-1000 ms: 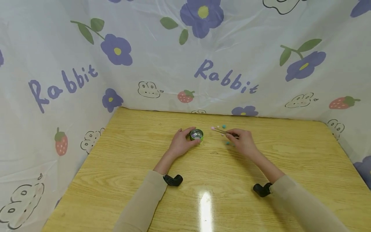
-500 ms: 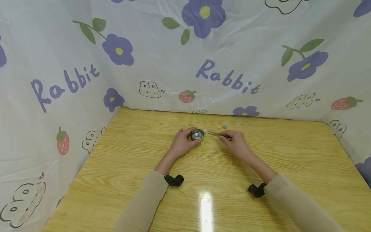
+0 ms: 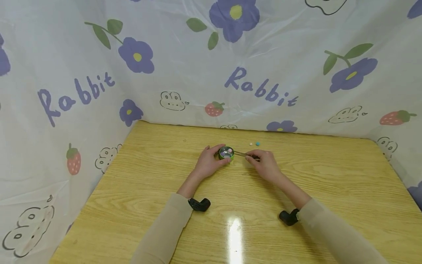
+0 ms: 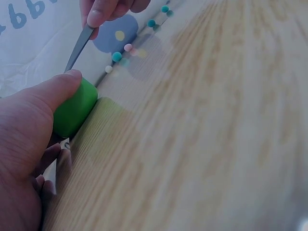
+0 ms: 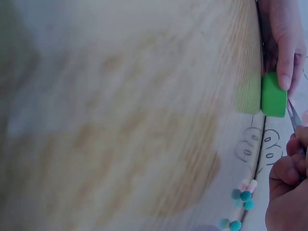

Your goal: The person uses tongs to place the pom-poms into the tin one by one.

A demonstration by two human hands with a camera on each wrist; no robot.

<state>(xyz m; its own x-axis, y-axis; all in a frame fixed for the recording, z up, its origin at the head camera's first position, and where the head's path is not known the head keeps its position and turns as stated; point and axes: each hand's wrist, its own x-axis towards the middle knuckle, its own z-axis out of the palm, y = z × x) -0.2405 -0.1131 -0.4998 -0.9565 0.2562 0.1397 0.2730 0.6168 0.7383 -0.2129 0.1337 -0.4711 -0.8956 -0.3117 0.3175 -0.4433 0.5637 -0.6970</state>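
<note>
My left hand point(image 3: 207, 164) grips a small round tin, green outside and silvery inside, its thumb over the near rim. In the left wrist view the tin's green wall point(image 4: 83, 109) shows below the thumb. With thumb and fingers my right hand point(image 3: 267, 167) pinches metal tweezers point(image 3: 241, 154) that point left to the tin. A pink pom-pom ball point(image 3: 229, 150) sits at the tweezer tips, over the tin's opening in the head view. The tweezer tips are hidden behind the thumb and tin in the left wrist view.
Behind the right hand lie a white ball point(image 3: 251, 144) and a blue ball point(image 3: 258, 144). The left wrist view adds a pink ball point(image 4: 128, 47) and teal balls point(image 4: 151, 23) on the wooden table point(image 3: 184, 227). A printed curtain point(image 3: 184, 73) borders the table's back and sides.
My right hand has moved left with the tweezers, carrying the pink ball from right of the tin to over its opening. The left hand stays round the tin.
</note>
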